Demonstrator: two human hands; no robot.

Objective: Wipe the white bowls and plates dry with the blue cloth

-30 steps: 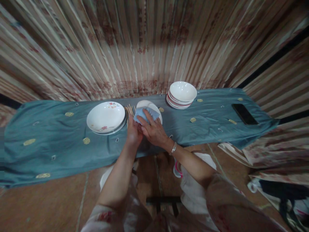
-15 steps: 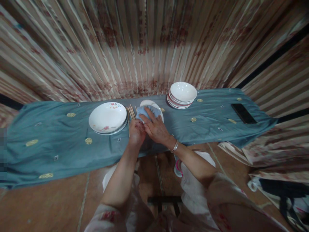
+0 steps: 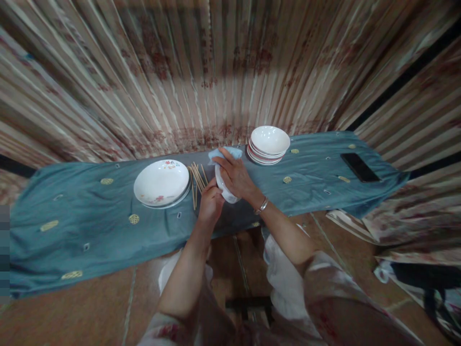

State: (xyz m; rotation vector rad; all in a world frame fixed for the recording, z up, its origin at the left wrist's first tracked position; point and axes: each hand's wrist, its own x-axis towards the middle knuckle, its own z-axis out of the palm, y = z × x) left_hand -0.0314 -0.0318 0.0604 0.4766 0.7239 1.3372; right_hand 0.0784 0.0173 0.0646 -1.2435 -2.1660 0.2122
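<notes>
My left hand (image 3: pixel 211 202) is closed on the edge of a white dish (image 3: pixel 229 194), which is tilted between my hands. Whether it is a bowl or a plate I cannot tell, since my fingers cover much of it. With my right hand (image 3: pixel 236 177) I press a light blue cloth (image 3: pixel 234 153) against the dish, and part of the cloth sticks out beyond my fingers. Several wooden chopsticks (image 3: pixel 197 179) lie loosely on the table just left of the dish.
A stack of white plates with floral prints (image 3: pixel 162 182) stands to the left. Several stacked bowls (image 3: pixel 269 142) are at the back, right of my hands. A black phone (image 3: pixel 359 167) lies far right on the green tablecloth (image 3: pixel 101 226). A pleated curtain (image 3: pixel 173 96) hangs behind.
The dish has turned to a steeper tilt between my hands. The cloth and right fingers have shifted toward its far side, and more of the chopsticks shows.
</notes>
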